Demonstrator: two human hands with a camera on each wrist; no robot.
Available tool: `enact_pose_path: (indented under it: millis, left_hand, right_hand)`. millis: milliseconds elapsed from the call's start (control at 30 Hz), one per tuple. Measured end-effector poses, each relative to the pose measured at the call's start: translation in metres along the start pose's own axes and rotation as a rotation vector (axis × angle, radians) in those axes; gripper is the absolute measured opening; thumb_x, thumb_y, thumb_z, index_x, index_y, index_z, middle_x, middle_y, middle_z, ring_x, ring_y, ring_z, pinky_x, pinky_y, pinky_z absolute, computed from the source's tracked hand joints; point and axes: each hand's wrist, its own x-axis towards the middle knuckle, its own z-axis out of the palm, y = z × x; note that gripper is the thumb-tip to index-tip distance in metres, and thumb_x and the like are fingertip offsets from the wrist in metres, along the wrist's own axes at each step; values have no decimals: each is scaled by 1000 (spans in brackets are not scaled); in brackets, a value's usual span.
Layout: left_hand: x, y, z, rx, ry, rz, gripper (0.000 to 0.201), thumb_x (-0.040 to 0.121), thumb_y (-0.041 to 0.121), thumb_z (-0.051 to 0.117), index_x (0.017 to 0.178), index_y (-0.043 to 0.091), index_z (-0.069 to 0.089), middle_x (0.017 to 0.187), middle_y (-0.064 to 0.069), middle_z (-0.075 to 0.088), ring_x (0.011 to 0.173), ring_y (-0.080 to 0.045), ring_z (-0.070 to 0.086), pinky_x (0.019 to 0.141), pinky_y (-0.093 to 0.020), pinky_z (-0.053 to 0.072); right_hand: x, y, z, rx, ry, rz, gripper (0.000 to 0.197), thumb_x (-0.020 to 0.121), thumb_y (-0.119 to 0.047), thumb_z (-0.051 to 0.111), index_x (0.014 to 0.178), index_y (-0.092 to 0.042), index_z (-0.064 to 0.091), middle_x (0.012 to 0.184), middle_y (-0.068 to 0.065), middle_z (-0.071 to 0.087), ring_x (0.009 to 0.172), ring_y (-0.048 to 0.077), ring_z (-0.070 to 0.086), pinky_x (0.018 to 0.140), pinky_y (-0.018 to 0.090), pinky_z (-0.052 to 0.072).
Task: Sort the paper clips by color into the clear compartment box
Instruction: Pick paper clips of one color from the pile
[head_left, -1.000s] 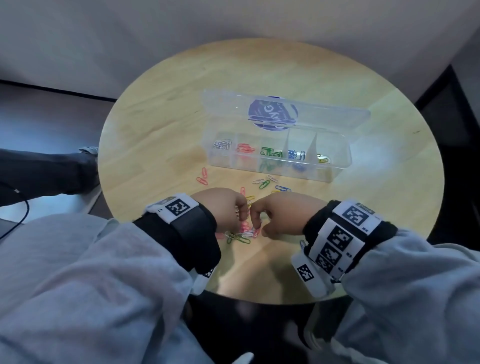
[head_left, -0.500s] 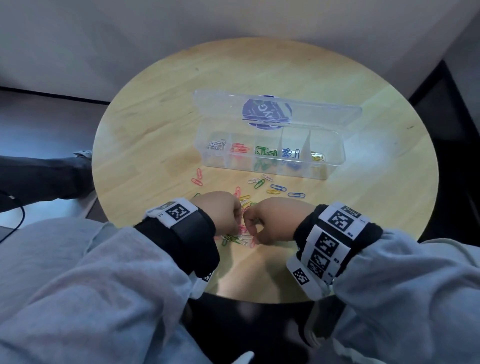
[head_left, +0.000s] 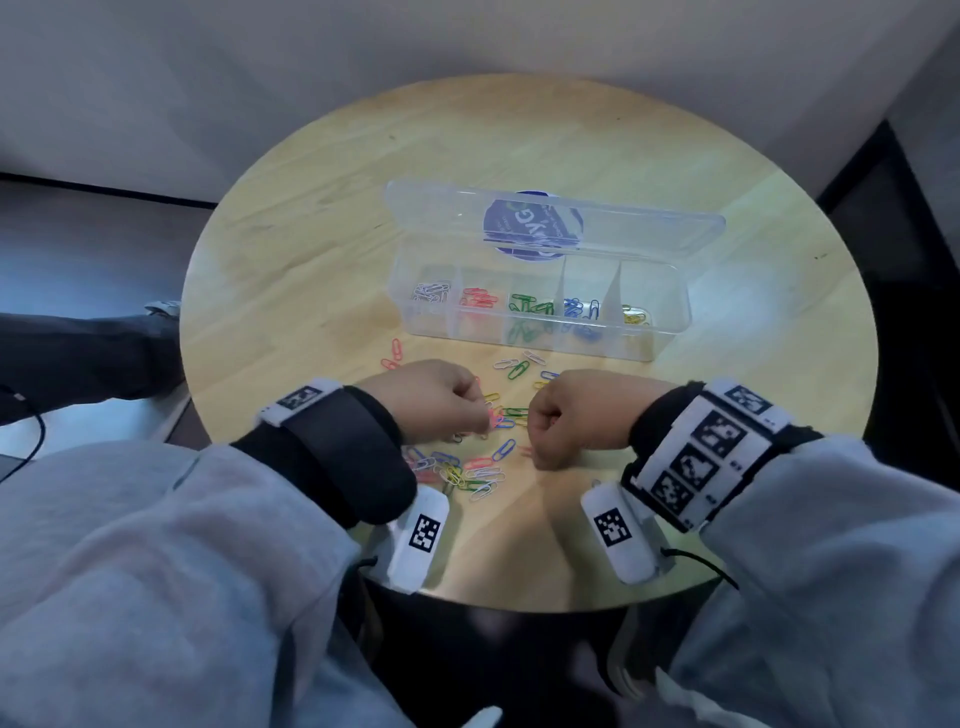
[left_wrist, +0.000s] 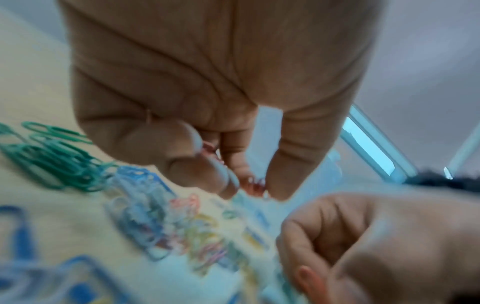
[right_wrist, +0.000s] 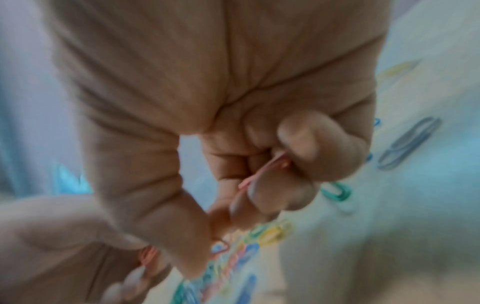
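Note:
A clear compartment box (head_left: 670, 332) stands open on the round table, its cells holding white, red, green, blue and yellow clips from left to right. Loose mixed clips (head_left: 475, 470) lie in a heap near the table's front edge, between my two hands. My left hand (head_left: 480, 415) is curled above the heap and pinches red paper clips (left_wrist: 255, 186) at its fingertips. My right hand (head_left: 532, 423) is also curled, with a pink-red clip (right_wrist: 262, 173) held among its fingers. Both wrist views are blurred.
The box lid (head_left: 550, 221) stands up behind the box, with a blue round label. More loose clips (head_left: 517, 366) lie between the box and my hands, two red ones (head_left: 395, 351) further left. The wooden table (head_left: 311, 249) ends close to my body.
My hands have drawn a little apart, uncovering more of the clip heap between them. Each keeps its curled grip on reddish clips.

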Motion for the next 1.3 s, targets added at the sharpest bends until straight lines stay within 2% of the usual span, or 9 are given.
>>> enact_pose_path:
  millis: [233, 433, 633, 767, 833, 933, 1100, 1233, 1300]
  left_hand:
    - [-6, 7, -19, -911, -35, -59, 27, 88, 5, 32, 66, 13, 45, 58, -6, 52, 37, -9, 47, 34, -11, 34]
    - [-7, 1, -26, -1121, -81, -63, 28, 84, 9, 25, 64, 13, 44, 51, -5, 53, 36, -11, 44, 36, -10, 32]
    - [-7, -2, -26, -1035, -55, -87, 28, 87, 16, 30, 65, 14, 48, 55, -3, 53, 39, -10, 43, 36, -12, 32]
    - [-4, -1, -25, -828, 19, -152, 36, 92, 36, 40, 65, 16, 52, 51, 3, 41, 36, -7, 33, 36, -13, 23]
    - [-4, -2, -23, -519, 66, -164, 36, 91, 39, 48, 65, 17, 56, 51, 4, 34, 39, -9, 27, 41, -17, 19]
    - [-5, -8, -19, -25, 90, -107, 21, 86, 34, 62, 73, 18, 64, 53, 4, 41, 46, -10, 36, 45, -19, 26]
    - [-5, -9, -8, 243, 131, -44, 11, 81, 26, 68, 92, 25, 69, 63, 14, 47, 57, 0, 42, 51, -19, 31]
    - [-3, -10, -3, 329, 135, -14, 10, 80, 24, 68, 87, 28, 63, 63, 12, 44, 57, -1, 41, 51, -20, 30]
    - [-2, -11, -1, 341, 132, -22, 11, 78, 24, 69, 82, 28, 60, 64, 12, 46, 58, -3, 43, 52, -20, 31]
  right_hand:
    - [3, 11, -15, 853, 24, -31, 27, 85, 9, 54, 66, -10, 47, 46, -2, 59, 35, 5, 46, 37, 13, 36]
    - [7, 11, -11, 1149, -35, -76, 26, 88, 13, 45, 92, -9, 58, 53, 1, 58, 43, 7, 52, 40, 14, 44]
    - [9, 6, -9, 1144, -35, -29, 30, 89, 10, 34, 79, -3, 60, 61, 6, 47, 46, 10, 48, 41, 15, 42]
    - [12, 4, -7, 1100, 3, 24, 25, 92, 2, 40, 74, -7, 55, 59, 5, 48, 44, 10, 48, 39, 17, 41]
    - [14, 3, -4, 904, 54, 18, 20, 91, -6, 53, 72, -12, 52, 55, 2, 47, 46, 13, 44, 41, 21, 37]
    - [12, -6, -1, 321, 115, -48, 24, 82, -23, 69, 67, -21, 51, 53, -7, 44, 46, 8, 38, 48, 20, 32]
    - [13, -19, 4, 48, 172, -109, 9, 81, -19, 67, 86, -24, 62, 59, -9, 39, 52, 4, 37, 50, 20, 28]
    - [21, -22, 6, -76, 172, -77, 20, 83, -15, 61, 99, -26, 64, 64, -13, 37, 56, 1, 38, 52, 20, 33]
    - [23, -22, 8, -127, 149, -60, 18, 82, -14, 60, 96, -25, 63, 66, -11, 41, 62, 10, 45, 55, 26, 36]
